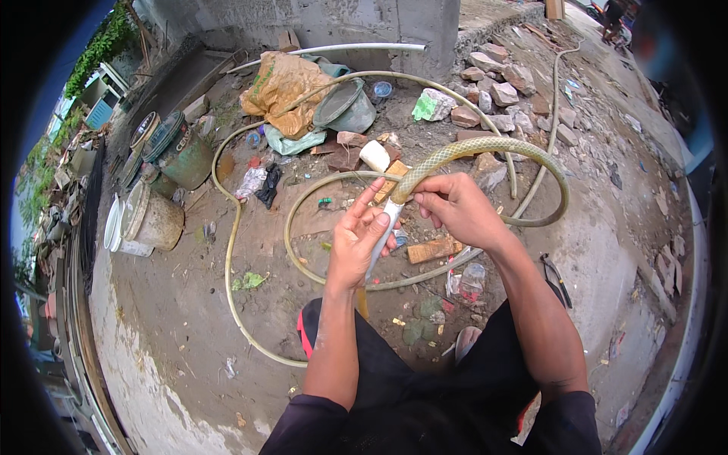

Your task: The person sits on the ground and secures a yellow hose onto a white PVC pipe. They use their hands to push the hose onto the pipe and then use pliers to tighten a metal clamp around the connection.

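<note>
My left hand [353, 246] is closed around a white plastic pipe [377, 246], which slants up in front of me. At the pipe's upper end sits the end of a yellowish-green braided hose [447, 155]. My right hand [453, 208] is closed, its thumb and fingertips against the hose's side just above the joint; whether they also pinch something small is hidden. From there the hose arcs up and right, then loops on the ground around my hands. Under the joint lie a wood block [434, 250] and a white cylindrical piece [374, 155].
Pliers [556, 280] lie on the right. Dirty buckets [154, 216] stand at the left. A brown sack [288, 91] and a tipped grey bucket [346, 106] lie ahead, before a concrete wall [334, 29]. Rubble [504, 92] is piled at the far right. A clear plastic cup [472, 279] lies near my foot.
</note>
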`<state>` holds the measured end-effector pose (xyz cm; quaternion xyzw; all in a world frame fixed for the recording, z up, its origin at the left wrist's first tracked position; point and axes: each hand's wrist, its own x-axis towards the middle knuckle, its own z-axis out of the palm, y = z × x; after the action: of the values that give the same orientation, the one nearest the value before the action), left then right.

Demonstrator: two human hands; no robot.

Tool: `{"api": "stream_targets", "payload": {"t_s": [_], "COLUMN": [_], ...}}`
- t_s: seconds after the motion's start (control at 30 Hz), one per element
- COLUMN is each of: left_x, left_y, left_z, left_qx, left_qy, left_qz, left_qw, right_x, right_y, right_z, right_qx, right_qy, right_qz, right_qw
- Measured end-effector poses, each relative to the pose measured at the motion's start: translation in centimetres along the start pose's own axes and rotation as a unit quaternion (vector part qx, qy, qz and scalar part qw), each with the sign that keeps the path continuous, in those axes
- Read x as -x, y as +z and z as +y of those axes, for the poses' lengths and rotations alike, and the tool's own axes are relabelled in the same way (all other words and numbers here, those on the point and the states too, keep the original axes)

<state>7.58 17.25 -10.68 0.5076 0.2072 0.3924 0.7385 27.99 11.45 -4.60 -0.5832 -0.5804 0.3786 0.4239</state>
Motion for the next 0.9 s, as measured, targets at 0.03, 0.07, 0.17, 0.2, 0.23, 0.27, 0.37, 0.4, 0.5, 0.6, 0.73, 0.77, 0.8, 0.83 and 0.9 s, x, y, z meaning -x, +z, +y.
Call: {"api": "stream_targets", "payload": {"t_s": [0.03,0.07,0.17,0.2,0.23,0.27,0.37,0.4,0.5,0.6,0.73,0.77,0.8,0.83,0.9], "left_x": [0.2,0.4,1.0,1.1,1.2,1.2,1.3,1.3,1.1,1.0,1.0,1.0,1.0,0.9,1.1], "left_y": [0.1,0.0,-0.1,0.0,0.2,0.3,0.4,0.4,0.2,0.4,1.0,1.1,1.2,1.2,1.3], "left_z": [0.2,0.5,0.8,0.8,0.8,0.9,1.0,1.0,0.6,0.8,0.8,0.8,0.8,0.8,0.9], "left_qx": [-0.006,-0.014,-0.038,-0.040,-0.042,-0.045,-0.055,-0.055,-0.060,-0.071,-0.089,-0.093,-0.095,-0.097,-0.101], "left_qy": [0.004,0.007,0.021,0.032,0.043,0.052,0.059,0.062,0.068,0.078,0.095,0.099,0.100,0.101,0.107], "left_qz": [0.006,0.012,0.037,0.045,0.053,0.058,0.082,0.082,0.076,0.066,0.065,0.064,0.067,0.069,0.075], "left_qw": [1.000,1.000,0.998,0.998,0.997,0.996,0.993,0.993,0.993,0.992,0.989,0.989,0.988,0.988,0.986], "right_x": [0.0,0.0,0.1,0.1,0.0,0.1,0.2,0.2,0.5,0.9,1.3,1.3,1.3,1.3,1.4], "right_y": [0.2,0.5,1.4,1.5,1.6,1.6,2.1,2.3,2.3,2.0,1.7,1.6,1.5,1.4,1.5], "right_z": [-0.2,-0.5,-1.1,-1.2,-1.4,-1.8,-2.3,-2.2,-1.9,-2.0,-2.3,-2.4,-2.5,-2.6,-3.3], "right_qx": [-0.005,-0.011,-0.034,-0.033,-0.022,-0.030,-0.033,-0.021,0.057,0.159,0.188,0.188,0.188,0.189,0.193], "right_qy": [0.003,0.006,0.030,0.030,0.025,0.030,0.036,0.031,-0.025,-0.080,-0.109,-0.101,-0.093,-0.085,-0.080], "right_qz": [-0.006,-0.010,-0.004,-0.001,-0.002,-0.005,-0.002,0.003,0.014,0.032,0.038,0.033,0.028,0.023,0.025], "right_qw": [1.000,1.000,0.999,0.999,0.999,0.999,0.999,0.999,0.998,0.984,0.975,0.976,0.977,0.978,0.978]}}
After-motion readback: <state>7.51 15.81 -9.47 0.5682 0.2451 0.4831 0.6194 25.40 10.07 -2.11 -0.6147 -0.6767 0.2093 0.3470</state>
